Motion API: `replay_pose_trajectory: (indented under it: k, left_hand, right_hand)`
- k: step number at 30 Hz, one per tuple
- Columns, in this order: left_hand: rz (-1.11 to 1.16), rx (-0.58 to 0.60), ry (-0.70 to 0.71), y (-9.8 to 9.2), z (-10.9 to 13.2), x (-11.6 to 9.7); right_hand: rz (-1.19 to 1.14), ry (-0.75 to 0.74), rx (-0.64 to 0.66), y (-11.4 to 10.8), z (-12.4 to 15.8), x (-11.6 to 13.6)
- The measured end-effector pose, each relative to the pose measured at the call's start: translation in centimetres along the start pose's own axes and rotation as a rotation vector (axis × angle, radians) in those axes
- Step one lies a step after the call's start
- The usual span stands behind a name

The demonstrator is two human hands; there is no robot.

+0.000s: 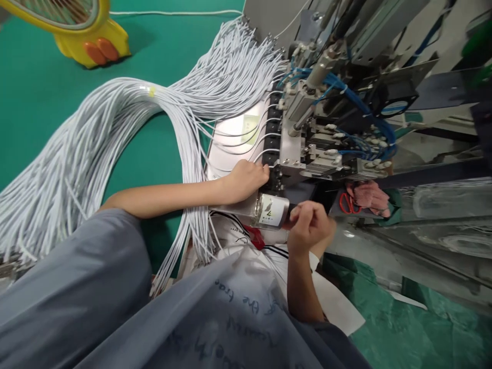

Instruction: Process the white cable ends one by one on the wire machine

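Note:
My left hand (246, 180) is closed at the lower end of a row of black cable holders (272, 127) on the machine. A white cable (221, 168) runs in under its fingers, and its tip is hidden there. Several other white cables curve into the holders above. My right hand (309, 225) has its fingers curled together beside the dark end of a clear container with a white label (272, 210). What those fingers hold, if anything, does not show.
A large bundle of white cables (111, 102) lies across the green table (154, 148). A metal machine (303, 102) with blue air tubes rises at right. Red-handled scissors (348, 203) and a pink cloth (369, 197) lie beyond my right hand. A yellow fan (88, 43) stands at upper left.

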State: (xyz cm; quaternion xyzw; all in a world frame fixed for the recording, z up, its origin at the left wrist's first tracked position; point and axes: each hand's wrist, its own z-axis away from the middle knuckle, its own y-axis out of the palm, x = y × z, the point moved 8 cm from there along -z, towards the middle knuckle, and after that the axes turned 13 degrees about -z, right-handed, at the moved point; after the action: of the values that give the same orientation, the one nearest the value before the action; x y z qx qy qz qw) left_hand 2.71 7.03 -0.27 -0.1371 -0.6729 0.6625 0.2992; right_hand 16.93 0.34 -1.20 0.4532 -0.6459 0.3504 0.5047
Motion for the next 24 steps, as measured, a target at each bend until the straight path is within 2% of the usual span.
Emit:
replay_pose_trajectory:
  k: [1,3,4,5,8,10,14,17,19,20,22,24]
  left_hand:
    - [-0.006,0.016,-0.019,0.2,-0.1,0.2]
    - [0.000,0.039,-0.026,0.3,-0.2,0.5]
    - [0.004,0.043,-0.024,0.3,-0.2,0.6]
    - [0.008,0.038,-0.022,0.2,-0.2,0.7]
    - [0.018,-0.013,-0.014,-0.3,-0.2,0.8]
    - [0.042,-0.062,0.008,-1.0,0.0,0.5]
    - [0.205,-0.176,0.180,-3.0,1.2,-2.0]
    - [0.479,-0.252,0.437,-4.7,2.9,-4.8]
    - [0.672,-0.226,0.532,-5.1,3.6,-5.6]
    - [0.749,-0.192,0.536,-5.1,3.6,-5.7]
    - [0.860,-0.113,0.479,-4.6,3.3,-5.4]
    - [0.951,-0.051,0.414,-4.2,2.8,-4.9]
  right_hand:
    - [0.032,0.014,0.176,2.0,1.6,0.5]
    - [0.052,0.146,0.593,6.9,5.7,-0.3]
    - [0.036,0.213,0.761,9.0,7.9,-1.1]
    - [0.008,0.262,0.860,10.8,9.7,-2.0]
    - [-0.010,0.303,0.908,13.7,12.3,-4.4]
    - [0.003,0.309,0.909,14.2,12.8,-5.3]
    - [0.057,0.254,0.849,12.2,11.3,-4.2]
    - [0.080,0.204,0.754,9.0,8.4,-2.2]
    - [0.093,0.160,0.669,6.2,5.8,-0.7]
    - [0.104,0.168,0.624,4.7,4.5,-0.2]
    - [0.118,0.230,0.622,2.3,2.6,0.5]
    - [0.091,0.297,0.534,-0.1,1.1,0.9]
